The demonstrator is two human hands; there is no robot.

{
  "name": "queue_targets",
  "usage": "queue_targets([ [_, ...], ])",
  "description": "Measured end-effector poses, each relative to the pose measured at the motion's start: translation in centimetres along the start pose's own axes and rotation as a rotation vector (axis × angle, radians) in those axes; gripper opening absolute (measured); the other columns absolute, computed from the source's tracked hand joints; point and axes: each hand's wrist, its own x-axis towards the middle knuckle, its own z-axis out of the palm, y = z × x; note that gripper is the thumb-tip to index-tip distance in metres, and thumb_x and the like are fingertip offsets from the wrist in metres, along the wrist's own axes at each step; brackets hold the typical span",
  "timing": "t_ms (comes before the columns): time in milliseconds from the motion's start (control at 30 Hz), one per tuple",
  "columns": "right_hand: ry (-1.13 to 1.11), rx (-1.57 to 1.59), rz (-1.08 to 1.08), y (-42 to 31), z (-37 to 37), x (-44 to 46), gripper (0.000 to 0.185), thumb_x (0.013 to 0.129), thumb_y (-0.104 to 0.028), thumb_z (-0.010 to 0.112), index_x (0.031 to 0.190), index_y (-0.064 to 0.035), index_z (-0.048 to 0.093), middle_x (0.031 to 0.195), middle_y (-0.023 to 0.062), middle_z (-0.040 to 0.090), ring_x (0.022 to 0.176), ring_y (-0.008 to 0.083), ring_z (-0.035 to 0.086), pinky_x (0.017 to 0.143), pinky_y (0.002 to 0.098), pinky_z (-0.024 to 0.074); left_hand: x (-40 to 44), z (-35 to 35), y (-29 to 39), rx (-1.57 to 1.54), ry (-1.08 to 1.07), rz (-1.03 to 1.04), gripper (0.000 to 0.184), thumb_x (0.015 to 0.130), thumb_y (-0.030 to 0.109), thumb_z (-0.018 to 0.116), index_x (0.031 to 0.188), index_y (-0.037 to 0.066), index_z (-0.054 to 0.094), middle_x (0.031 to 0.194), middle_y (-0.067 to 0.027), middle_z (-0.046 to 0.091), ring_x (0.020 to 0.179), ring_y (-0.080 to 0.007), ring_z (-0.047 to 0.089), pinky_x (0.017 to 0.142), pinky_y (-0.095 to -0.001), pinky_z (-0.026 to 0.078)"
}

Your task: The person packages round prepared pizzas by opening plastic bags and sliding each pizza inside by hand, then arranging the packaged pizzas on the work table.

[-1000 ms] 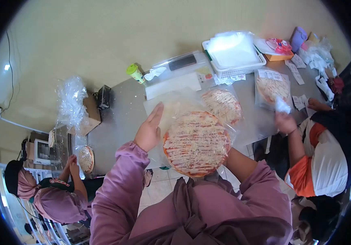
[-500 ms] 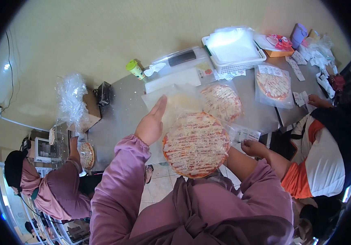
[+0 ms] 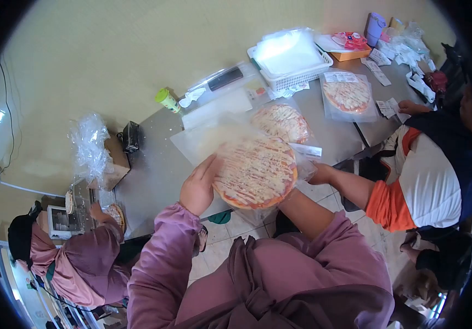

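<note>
A round unbaked pizza (image 3: pixel 256 174), topped with grated cheese and zigzag sauce, is held tilted above the table's front edge. My right forearm (image 3: pixel 312 218) reaches beneath it; the right hand itself is hidden under the pizza, which rests on it. At the pizza's left rim is my left hand (image 3: pixel 196 186), fingers stretched out and touching or very near the crust. Just behind lies a clear plastic bag (image 3: pixel 184 147) on the table. A second pizza (image 3: pixel 281 124) lies on plastic beyond the held one.
A white basket (image 3: pixel 302 77) with plastic sheets stands at the back. A bagged pizza (image 3: pixel 348 94) lies to the right, near a co-worker's sleeve (image 3: pixel 389 205). A green cup (image 3: pixel 168 100) stands at back left. Another co-worker (image 3: pixel 77 257) works at far left.
My left hand has come down from beside the pizza to its left rim. The pizza has risen slightly in view, toward the table. The head view has shifted right.
</note>
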Motion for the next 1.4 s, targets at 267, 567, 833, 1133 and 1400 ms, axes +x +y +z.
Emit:
queue_targets([
  [267, -0.132, 0.067, 0.034, 1.8, -1.1, 1.8, 0.065, 0.085, -0.053, 0.03, 0.131, -0.0074, 0.034, 0.133, 0.0131, 0.038, 0.12, 0.0295, 0.039, 0.098, 0.0465, 0.0335, -2.1, 1.5, 0.1, 0.01, 0.132, -0.305, 0.008, 0.072, 0.006, 0.056, 0.074, 0.003, 0.048, 0.078, -0.0138, 0.053, 0.075, -0.0331, 0.053, 0.063, -0.0408, 0.043],
  [567, -0.132, 0.193, -0.002, 3.8, -5.2, 7.0, 0.06, 0.088, -0.05, 0.023, 0.132, -0.011, 0.033, 0.135, 0.0101, 0.035, 0.122, 0.0286, 0.037, 0.099, 0.0454, 0.0328, -3.6, 3.7, 3.4, -0.372, 0.202, -0.377, 0.008, 0.075, 0.005, 0.055, 0.072, -0.001, 0.05, 0.066, -0.0148, 0.052, 0.059, -0.0286, 0.051, 0.054, -0.0333, 0.04],
  [833, 0.107, -0.112, 0.049, -0.5, -0.9, 5.7, 0.053, 0.084, -0.041, 0.036, 0.121, -0.0037, 0.044, 0.122, 0.016, 0.048, 0.111, 0.0333, 0.047, 0.094, 0.0474, 0.0375, -5.0, 3.0, 1.6, -0.594, 0.096, -0.624, 0.009, 0.074, 0.008, 0.056, 0.072, 0.0, 0.052, 0.065, -0.0129, 0.052, 0.056, -0.0235, 0.049, 0.054, -0.0307, 0.04],
  [1133, 0.156, -0.379, -0.168, 4.8, -1.3, 8.0, 0.051, 0.075, -0.01, 0.045, 0.125, -0.0048, 0.038, 0.123, 0.0151, 0.047, 0.113, 0.0318, 0.046, 0.096, 0.0449, 0.0377, -3.1, 1.6, 2.3, -0.557, 0.129, -0.457, 0.01, 0.074, 0.008, 0.059, 0.071, 0.0, 0.053, 0.064, -0.0104, 0.053, 0.057, -0.0202, 0.052, 0.054, -0.0294, 0.041],
  [1400, 0.277, -0.026, 0.077, 4.2, -2.7, 7.0, 0.049, 0.078, -0.008, 0.052, 0.125, -0.005, 0.037, 0.121, 0.0136, 0.047, 0.108, 0.0304, 0.048, 0.093, 0.0447, 0.0405, -3.3, 3.3, 2.1, -0.503, -0.166, -0.247, 0.01, 0.075, 0.009, 0.057, 0.074, 0.002, 0.05, 0.071, -0.0135, 0.052, 0.064, -0.0319, 0.053, 0.056, -0.0378, 0.041],
])
